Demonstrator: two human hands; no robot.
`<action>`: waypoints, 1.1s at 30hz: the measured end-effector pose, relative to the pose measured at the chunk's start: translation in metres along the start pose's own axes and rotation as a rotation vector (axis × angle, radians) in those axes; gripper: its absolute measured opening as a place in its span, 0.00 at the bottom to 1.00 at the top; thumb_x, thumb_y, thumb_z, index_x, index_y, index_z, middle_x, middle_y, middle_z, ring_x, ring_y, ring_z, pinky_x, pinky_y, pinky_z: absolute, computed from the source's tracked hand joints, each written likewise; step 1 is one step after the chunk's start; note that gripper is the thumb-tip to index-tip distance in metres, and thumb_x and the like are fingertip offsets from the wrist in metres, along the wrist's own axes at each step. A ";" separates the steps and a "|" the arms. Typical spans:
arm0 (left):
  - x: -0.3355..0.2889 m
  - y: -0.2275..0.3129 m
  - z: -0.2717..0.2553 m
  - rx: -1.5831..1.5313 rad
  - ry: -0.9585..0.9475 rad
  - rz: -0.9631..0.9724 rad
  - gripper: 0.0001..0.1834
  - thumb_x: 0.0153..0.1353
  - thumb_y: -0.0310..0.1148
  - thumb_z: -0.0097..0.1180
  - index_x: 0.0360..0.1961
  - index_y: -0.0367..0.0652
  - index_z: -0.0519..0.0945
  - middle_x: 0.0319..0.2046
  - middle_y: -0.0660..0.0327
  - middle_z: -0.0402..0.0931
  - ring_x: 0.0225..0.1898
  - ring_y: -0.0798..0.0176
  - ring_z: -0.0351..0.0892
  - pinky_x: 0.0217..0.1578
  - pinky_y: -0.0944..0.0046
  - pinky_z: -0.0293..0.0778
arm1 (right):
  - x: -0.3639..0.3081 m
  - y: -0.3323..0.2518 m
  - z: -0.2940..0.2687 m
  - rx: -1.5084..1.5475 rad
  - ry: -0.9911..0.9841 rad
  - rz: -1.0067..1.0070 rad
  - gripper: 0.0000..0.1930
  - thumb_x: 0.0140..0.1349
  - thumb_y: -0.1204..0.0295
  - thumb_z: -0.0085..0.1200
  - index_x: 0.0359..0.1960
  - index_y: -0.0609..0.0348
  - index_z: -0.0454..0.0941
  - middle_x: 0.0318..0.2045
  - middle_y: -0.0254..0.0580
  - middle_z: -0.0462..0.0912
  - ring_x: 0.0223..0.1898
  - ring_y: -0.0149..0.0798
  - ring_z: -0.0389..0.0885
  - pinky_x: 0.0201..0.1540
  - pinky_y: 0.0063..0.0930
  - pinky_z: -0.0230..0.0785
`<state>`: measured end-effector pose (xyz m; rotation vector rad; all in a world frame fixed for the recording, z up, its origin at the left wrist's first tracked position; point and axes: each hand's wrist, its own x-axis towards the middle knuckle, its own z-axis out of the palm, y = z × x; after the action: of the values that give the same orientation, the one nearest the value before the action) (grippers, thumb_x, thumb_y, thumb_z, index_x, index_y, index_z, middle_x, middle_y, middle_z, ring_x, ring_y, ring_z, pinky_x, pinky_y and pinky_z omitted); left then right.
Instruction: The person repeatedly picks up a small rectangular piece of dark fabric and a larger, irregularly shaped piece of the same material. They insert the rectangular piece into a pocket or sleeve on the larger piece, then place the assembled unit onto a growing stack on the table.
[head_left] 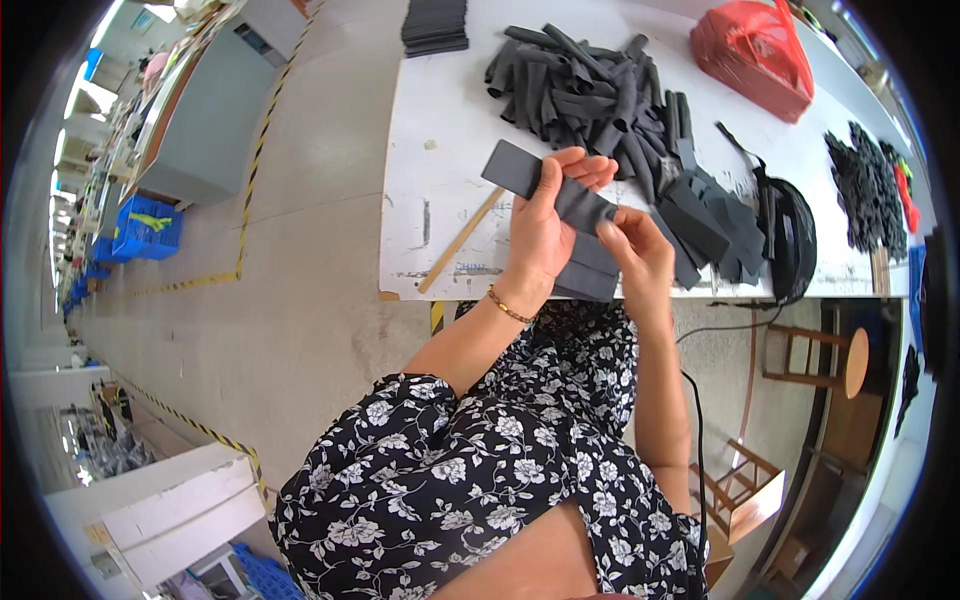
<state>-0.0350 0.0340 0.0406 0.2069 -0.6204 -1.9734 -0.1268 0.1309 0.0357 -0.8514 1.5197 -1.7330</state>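
Note:
A dark grey flat strip [515,168], fabric-like, is stretched slantwise over the near edge of the table. My left hand [542,235] holds it, with the thumb pressed on top and the palm turned up beneath. At the strip's right end, my right hand [643,255] pinches it between thumb and fingertips. Just below the hands, several flat dark grey pieces [590,268] lie at the table edge. Beyond them is a heap of curled dark grey pieces [570,90]. More flat dark pieces [705,215] are spread right of my right hand.
On the white table [440,110] are a neat dark stack [435,25], a wooden stick [460,240], a red plastic bag [750,60], a black bag [790,230] and another dark heap [865,190]. Wooden stools [740,490] stand at right. A blue crate [148,228] sits at left.

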 end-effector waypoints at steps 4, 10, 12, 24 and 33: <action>0.005 0.010 -0.002 0.055 -0.102 0.041 0.20 0.75 0.43 0.38 0.53 0.37 0.72 0.50 0.48 0.79 0.59 0.45 0.74 0.64 0.44 0.66 | -0.006 0.017 0.002 0.125 0.232 -0.129 0.08 0.64 0.72 0.60 0.37 0.64 0.76 0.33 0.33 0.79 0.33 0.24 0.75 0.38 0.19 0.70; 0.003 0.014 0.000 0.033 -0.301 -0.059 0.25 0.73 0.48 0.41 0.62 0.43 0.70 0.58 0.51 0.74 0.64 0.46 0.67 0.63 0.41 0.65 | -0.008 -0.014 0.008 0.067 0.039 -0.016 0.10 0.66 0.70 0.58 0.42 0.65 0.80 0.36 0.37 0.81 0.33 0.28 0.76 0.36 0.22 0.69; 0.004 0.023 -0.021 0.104 -0.218 0.048 0.23 0.64 0.42 0.59 0.57 0.42 0.74 0.48 0.52 0.79 0.56 0.52 0.76 0.55 0.47 0.75 | -0.010 -0.020 0.011 -0.229 0.170 -0.445 0.04 0.58 0.78 0.63 0.34 0.64 0.83 0.31 0.37 0.80 0.31 0.31 0.75 0.33 0.23 0.66; -0.006 0.049 -0.058 0.082 -0.052 0.081 0.06 0.61 0.25 0.61 0.38 0.35 0.81 0.35 0.50 0.83 0.40 0.49 0.85 0.48 0.51 0.82 | -0.016 -0.016 -0.003 -0.401 0.114 -0.609 0.07 0.53 0.81 0.65 0.35 0.63 0.85 0.29 0.37 0.81 0.29 0.31 0.76 0.33 0.23 0.68; -0.006 0.053 -0.038 0.482 -0.020 0.092 0.16 0.67 0.30 0.55 0.51 0.30 0.75 0.32 0.46 0.84 0.33 0.50 0.85 0.44 0.52 0.81 | 0.002 0.000 -0.021 -0.193 0.080 -0.179 0.05 0.59 0.77 0.63 0.34 0.66 0.84 0.27 0.31 0.79 0.31 0.23 0.71 0.35 0.18 0.63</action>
<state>0.0251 0.0076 0.0344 0.4449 -1.0941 -1.7136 -0.1449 0.1407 0.0331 -1.0550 1.7301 -1.7855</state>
